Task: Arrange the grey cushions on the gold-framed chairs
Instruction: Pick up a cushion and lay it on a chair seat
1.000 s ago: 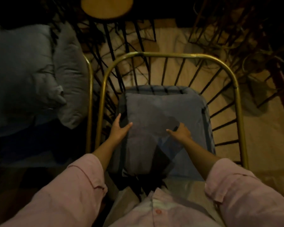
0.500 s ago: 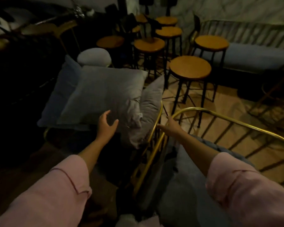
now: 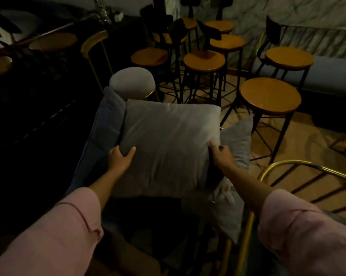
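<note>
Both hands grip the big grey cushion (image 3: pixel 168 144) at its near edge: the left hand (image 3: pixel 119 159) closes on the near left corner, the right hand (image 3: pixel 221 154) pinches the right side. The cushion lies between the hands, on top of a blue cushion (image 3: pixel 104 126) that shows to the left. A second grey cushion (image 3: pixel 236 140) leans just right of the right hand. The gold frame (image 3: pixel 299 166) of another chair is further right. The task seems partly done: this cushion is not yet placed, and the leaning one probably still needs arranging.
</note>
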Available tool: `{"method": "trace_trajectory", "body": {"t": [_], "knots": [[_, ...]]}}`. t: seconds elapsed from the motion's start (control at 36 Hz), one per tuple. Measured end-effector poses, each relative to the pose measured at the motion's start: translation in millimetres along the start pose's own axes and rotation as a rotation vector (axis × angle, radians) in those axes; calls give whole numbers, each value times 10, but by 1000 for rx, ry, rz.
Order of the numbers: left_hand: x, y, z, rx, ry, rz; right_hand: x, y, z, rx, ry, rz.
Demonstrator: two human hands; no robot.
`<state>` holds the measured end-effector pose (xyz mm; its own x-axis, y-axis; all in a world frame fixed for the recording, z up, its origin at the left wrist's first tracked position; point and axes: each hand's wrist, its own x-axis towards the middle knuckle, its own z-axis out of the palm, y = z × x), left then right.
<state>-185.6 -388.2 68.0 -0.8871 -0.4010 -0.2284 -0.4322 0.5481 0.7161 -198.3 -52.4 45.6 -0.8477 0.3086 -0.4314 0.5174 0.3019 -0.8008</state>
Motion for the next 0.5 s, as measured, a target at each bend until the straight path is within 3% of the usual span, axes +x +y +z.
{"method": "trace_trajectory", "body": {"t": [0.11,0.33,0.5], "knots": [[453,59,-14,-39,-71,-35,148,-144,136,58,111,79],[909,113,-7,-343,-205,-226,282,-254,293,160,113,115],[738,152,16,-458,-45,-208,54,-260,193,247,168,21]]}}
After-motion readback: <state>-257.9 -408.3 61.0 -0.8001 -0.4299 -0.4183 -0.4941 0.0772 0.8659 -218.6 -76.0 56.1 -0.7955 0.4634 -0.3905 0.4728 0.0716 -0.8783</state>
